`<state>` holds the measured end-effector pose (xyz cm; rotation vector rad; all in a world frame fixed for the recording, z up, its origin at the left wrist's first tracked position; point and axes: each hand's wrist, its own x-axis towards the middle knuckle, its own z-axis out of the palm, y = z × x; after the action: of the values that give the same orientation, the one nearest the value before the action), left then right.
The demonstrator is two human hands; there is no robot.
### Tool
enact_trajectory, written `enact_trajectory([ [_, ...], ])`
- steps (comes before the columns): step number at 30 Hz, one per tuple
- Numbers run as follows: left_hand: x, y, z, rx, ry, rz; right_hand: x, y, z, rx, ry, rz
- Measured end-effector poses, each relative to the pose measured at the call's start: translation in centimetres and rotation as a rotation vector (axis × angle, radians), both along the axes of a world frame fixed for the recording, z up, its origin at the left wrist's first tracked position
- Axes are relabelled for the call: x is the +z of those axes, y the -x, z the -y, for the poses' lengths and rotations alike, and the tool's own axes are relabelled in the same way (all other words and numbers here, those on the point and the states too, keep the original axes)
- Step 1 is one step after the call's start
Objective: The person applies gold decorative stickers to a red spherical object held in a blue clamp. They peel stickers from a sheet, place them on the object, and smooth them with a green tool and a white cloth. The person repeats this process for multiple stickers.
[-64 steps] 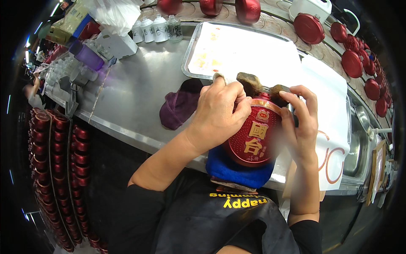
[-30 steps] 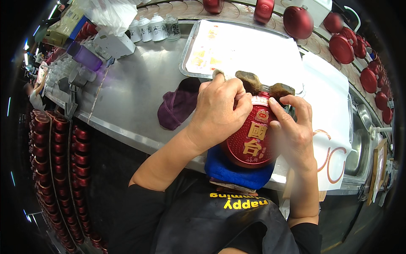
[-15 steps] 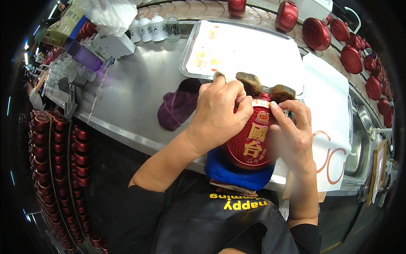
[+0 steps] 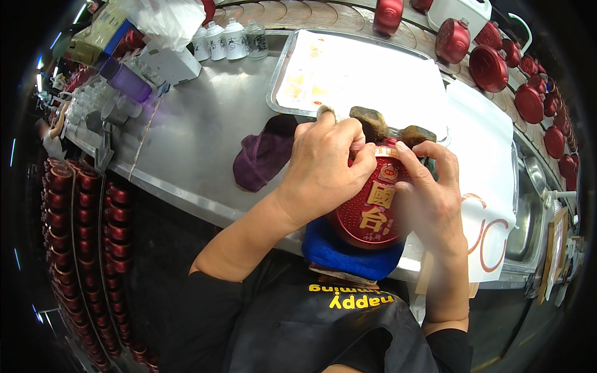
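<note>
A round, flat red bottle (image 4: pixel 357 217) with raised gold characters lies tilted in front of me, its neck pointing away. Across the base of its neck runs a narrow pale-gold label strip (image 4: pixel 386 151). My left hand (image 4: pixel 324 154) is closed, thumb and fingertip pinching at the strip's left end. On the other side, my right hand (image 4: pixel 432 183) has its fingers bent, with a fingertip pressing the strip's right end. Two worn brown blocks (image 4: pixel 369 119) flank the bottle neck. Under the bottle's lower end is a blue cloth (image 4: pixel 351 256).
A purple cloth (image 4: pixel 264 155) lies left of my left hand on the metal table (image 4: pixel 193 137). Beyond is a tray (image 4: pixel 281 68) bearing white label sheets. Red bottles (image 4: pixel 488 67) stand on a curved conveyor (image 4: pixel 298 13). Small glass bottles (image 4: pixel 235 40) stand back left; a sink (image 4: pixel 527 217) is at right.
The red bottles on the conveyor have moved to the right. My hands stay at the neck of the bottle, and the strip now shows more gold and lies flatter.
</note>
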<state>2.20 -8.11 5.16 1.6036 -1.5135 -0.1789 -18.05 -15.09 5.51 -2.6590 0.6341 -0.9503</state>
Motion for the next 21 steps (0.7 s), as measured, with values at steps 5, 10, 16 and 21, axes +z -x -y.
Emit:
enact_trajectory([
  [5,0.5,-0.2,-0.4,0.003,-0.103,-0.063,0.4,-0.5,-0.1,0.005,0.018,-0.024],
  [10,1.2,-1.3,-1.2,-0.041,-0.21,-0.254,0.4,-0.7,0.0,-0.002,0.015,-0.039],
  [16,0.9,-2.6,-2.9,-0.11,-0.325,-0.436,0.2,-0.8,-0.1,-0.012,0.031,-0.038],
  [21,-0.2,-2.8,-3.9,-0.103,-0.262,-0.275,0.1,-0.8,-0.2,-0.019,0.031,-0.048],
])
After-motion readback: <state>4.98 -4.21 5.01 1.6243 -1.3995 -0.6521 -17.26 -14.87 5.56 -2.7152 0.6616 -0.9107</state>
